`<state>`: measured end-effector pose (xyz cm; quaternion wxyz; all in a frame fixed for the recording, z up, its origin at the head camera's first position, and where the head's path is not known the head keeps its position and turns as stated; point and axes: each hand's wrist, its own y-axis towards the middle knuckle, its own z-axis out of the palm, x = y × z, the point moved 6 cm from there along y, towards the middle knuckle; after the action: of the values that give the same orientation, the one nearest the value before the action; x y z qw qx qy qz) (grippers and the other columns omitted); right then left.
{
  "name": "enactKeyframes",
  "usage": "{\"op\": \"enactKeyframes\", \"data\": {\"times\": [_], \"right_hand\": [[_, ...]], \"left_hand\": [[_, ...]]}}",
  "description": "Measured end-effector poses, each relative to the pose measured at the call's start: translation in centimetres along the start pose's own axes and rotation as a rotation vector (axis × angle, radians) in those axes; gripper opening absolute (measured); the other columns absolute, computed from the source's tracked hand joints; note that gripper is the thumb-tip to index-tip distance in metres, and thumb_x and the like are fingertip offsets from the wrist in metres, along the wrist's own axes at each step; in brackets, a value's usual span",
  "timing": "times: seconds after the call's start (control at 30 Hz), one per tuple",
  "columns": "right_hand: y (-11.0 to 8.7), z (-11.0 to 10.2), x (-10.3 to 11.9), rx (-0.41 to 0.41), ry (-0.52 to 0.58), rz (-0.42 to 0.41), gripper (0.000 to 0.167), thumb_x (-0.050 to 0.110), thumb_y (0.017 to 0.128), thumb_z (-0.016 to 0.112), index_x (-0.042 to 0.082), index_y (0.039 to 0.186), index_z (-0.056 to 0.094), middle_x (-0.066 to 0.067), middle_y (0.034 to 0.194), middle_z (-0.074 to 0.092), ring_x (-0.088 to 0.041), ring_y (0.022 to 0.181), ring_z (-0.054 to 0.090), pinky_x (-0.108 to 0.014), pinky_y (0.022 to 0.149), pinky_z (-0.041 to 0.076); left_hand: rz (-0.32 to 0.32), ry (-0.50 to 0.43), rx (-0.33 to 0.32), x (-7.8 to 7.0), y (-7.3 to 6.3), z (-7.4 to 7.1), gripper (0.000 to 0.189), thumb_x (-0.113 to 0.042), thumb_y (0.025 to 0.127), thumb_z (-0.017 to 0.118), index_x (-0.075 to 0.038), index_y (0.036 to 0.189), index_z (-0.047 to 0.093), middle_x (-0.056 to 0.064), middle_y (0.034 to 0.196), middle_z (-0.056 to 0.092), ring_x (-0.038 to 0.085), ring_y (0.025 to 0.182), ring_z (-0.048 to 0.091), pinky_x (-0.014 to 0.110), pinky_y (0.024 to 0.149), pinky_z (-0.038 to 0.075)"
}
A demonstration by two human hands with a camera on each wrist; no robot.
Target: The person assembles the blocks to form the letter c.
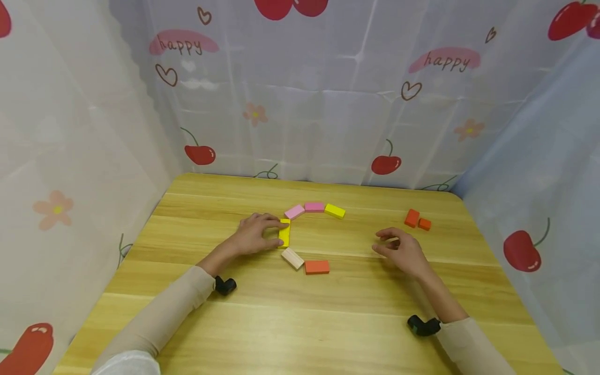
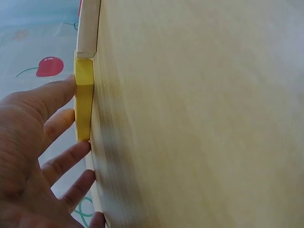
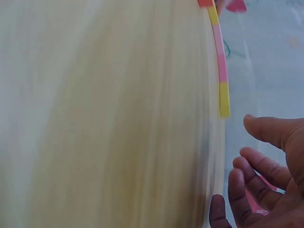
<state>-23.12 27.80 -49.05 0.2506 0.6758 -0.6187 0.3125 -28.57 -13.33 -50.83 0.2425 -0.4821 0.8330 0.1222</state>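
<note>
My left hand (image 1: 254,234) reaches to a yellow block (image 1: 285,234), its thumb and index fingertips touching the block's upper side with a gap between them. In the left wrist view the other fingers (image 2: 78,190) spread out past the yellow block (image 2: 84,102). The block continues a curved row: a light pink block (image 1: 295,212), a darker pink block (image 1: 314,207) and a second yellow block (image 1: 335,211) lie beyond it, a plain wood block (image 1: 292,259) and an orange-red block (image 1: 317,267) nearer. My right hand (image 1: 402,252) hovers to the right, fingers loosely bent, holding nothing.
Beyond the right hand lie a red-orange block (image 1: 412,218) and a smaller orange block (image 1: 424,224). The wooden table (image 1: 300,323) ends at a cherry-print curtain (image 1: 319,130), which also hangs on both sides. Dark wrist devices (image 1: 226,286) sit at both sleeve cuffs.
</note>
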Motion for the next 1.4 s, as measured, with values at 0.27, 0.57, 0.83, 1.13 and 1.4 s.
{"op": "enactKeyframes", "data": {"times": [0.27,0.57,0.83,1.13,1.4], "right_hand": [[0.7,-3.4,-2.9,-0.103,-0.052,0.069,0.059,0.044,0.103,0.073,0.002,0.144,0.062,-0.026,0.143,0.063,-0.046,0.127,0.065,-0.046,0.094,0.060],[1.7,-5.7,-5.0,-0.206,-0.064,0.177,0.062,0.042,0.103,0.071,-0.002,0.144,0.059,-0.029,0.145,0.062,-0.047,0.129,0.062,-0.058,0.101,0.053],[2.8,-6.4,-5.5,-0.242,-0.087,0.250,0.064,0.042,0.102,0.072,-0.005,0.142,0.056,-0.031,0.141,0.061,-0.048,0.125,0.059,-0.061,0.104,0.047],[4.1,-6.2,-5.9,-0.239,-0.176,0.291,0.076,0.049,0.101,0.068,-0.010,0.146,0.050,-0.032,0.138,0.061,-0.048,0.118,0.062,-0.059,0.093,0.049],[4.8,-6.6,-6.2,-0.242,-0.199,0.322,0.078,0.053,0.101,0.065,-0.008,0.146,0.046,-0.032,0.137,0.061,-0.048,0.115,0.062,-0.054,0.087,0.050]], "left_hand": [[-0.003,-0.008,-0.003,0.2,0.0,0.0,0.053,-0.050,0.099,0.075,-0.037,0.149,0.065,0.002,0.159,0.058,0.036,0.145,0.045,0.068,0.117,0.028],[0.009,-0.008,-0.010,0.0,-0.1,-0.1,0.052,-0.052,0.099,0.075,-0.036,0.149,0.066,0.003,0.159,0.058,0.036,0.144,0.046,0.067,0.114,0.030],[0.008,-0.001,-0.018,0.0,-0.1,-0.3,0.052,-0.051,0.099,0.075,-0.037,0.149,0.066,0.002,0.159,0.058,0.035,0.144,0.046,0.068,0.115,0.029],[0.003,-0.001,-0.016,0.3,-0.2,0.3,0.052,-0.051,0.099,0.075,-0.038,0.148,0.066,0.002,0.159,0.058,0.036,0.145,0.046,0.068,0.116,0.029],[0.011,-0.002,-0.027,0.1,-0.2,0.1,0.052,-0.050,0.099,0.075,-0.037,0.149,0.066,0.004,0.159,0.059,0.038,0.144,0.047,0.070,0.116,0.030]]}}
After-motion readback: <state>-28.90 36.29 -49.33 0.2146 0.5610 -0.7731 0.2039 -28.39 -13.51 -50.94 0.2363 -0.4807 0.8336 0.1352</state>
